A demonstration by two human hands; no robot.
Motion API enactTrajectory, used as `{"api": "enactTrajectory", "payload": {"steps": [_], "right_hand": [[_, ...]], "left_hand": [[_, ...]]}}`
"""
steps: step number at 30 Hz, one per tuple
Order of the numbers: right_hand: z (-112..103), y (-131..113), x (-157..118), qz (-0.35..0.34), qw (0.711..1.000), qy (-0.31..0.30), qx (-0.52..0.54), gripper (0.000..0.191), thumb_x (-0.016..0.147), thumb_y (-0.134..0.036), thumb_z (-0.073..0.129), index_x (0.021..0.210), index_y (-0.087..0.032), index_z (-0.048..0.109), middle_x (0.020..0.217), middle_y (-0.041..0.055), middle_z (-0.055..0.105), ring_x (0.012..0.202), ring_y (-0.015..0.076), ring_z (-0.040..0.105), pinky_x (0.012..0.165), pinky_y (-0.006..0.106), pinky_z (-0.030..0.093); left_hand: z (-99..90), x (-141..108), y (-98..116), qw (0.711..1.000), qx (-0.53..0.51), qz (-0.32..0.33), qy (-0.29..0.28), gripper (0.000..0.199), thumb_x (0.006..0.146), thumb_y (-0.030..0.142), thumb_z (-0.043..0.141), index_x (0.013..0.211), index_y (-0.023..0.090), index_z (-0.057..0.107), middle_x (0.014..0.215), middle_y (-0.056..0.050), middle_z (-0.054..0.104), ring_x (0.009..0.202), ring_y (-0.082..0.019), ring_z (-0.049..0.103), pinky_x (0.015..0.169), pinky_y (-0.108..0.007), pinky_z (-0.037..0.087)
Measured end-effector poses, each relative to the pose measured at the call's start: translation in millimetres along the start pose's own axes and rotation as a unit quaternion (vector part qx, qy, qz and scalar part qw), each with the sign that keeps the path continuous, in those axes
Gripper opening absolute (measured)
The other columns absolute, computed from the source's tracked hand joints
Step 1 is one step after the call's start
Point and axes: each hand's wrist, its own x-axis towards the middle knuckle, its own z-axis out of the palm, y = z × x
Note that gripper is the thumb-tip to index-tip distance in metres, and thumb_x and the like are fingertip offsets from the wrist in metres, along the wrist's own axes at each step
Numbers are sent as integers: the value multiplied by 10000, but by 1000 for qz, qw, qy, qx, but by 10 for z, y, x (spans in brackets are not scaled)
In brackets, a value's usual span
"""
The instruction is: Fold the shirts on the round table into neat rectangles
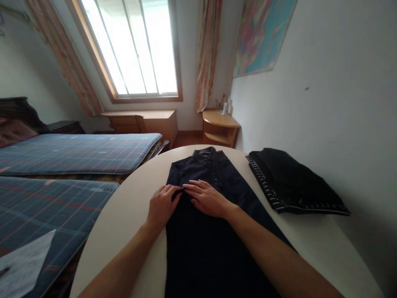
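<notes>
A dark navy collared shirt (198, 248) lies lengthwise on the pale round table (124, 240), its collar at the far end. My left hand (163, 203) is at the shirt's left edge, thumb and fingers pinching a bit of the cloth. My right hand (204, 198) rests flat on the shirt's front, fingers stretched out toward the left. Its fingertips come close to those of my left hand. The near end of the shirt runs out of view below.
A folded black garment with white-striped edges (294, 182) lies on the table's right, near the wall. Two plaid-covered beds (77, 153) stand at the left, with a paper sheet (27, 265) on the nearer one. A desk (158, 122) and corner shelf (221, 120) stand by the window.
</notes>
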Motion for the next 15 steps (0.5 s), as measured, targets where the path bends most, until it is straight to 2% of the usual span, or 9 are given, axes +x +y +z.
{"api": "enactTrajectory", "payload": {"steps": [5,7,11,13,15], "right_hand": [[-26,132,-58,35,996,74,37,453,942,-179,524,1394,-189,559,1464,87,544,1360,245,475,1166,458,366],[-29,166,-75,53,992,106,46,423,931,-151,526,1343,-200,606,1412,84,591,1310,236,523,1134,452,405],[6,225,-86,64,987,134,55,364,929,-117,512,1238,-210,679,1320,58,664,1250,222,571,1105,443,428],[32,250,-88,72,987,133,57,350,925,-109,513,1203,-208,701,1296,49,681,1253,222,570,1107,439,426],[56,271,-92,89,986,129,55,342,914,-104,522,1173,-211,719,1279,45,692,1264,227,563,1110,443,421]], "left_hand": [[-17,-17,3,1000,-24,-11,4,360,863,122,596,1195,262,612,1207,-40,666,1106,-243,616,964,-360,501],[-34,-29,-2,999,-45,-21,-2,386,854,169,615,1230,252,590,1242,-52,649,1141,-253,604,986,-374,495],[-71,-24,-51,989,-121,-88,-19,295,965,362,496,1197,217,607,1168,-70,686,1072,-237,647,926,-368,513],[-81,-5,-102,982,-130,-137,-19,279,986,333,439,1147,208,629,1097,-67,710,1012,-219,670,884,-342,514],[-85,15,-157,980,-101,-173,-21,243,965,279,465,1108,205,646,1046,-62,723,962,-211,682,862,-322,505]]}}
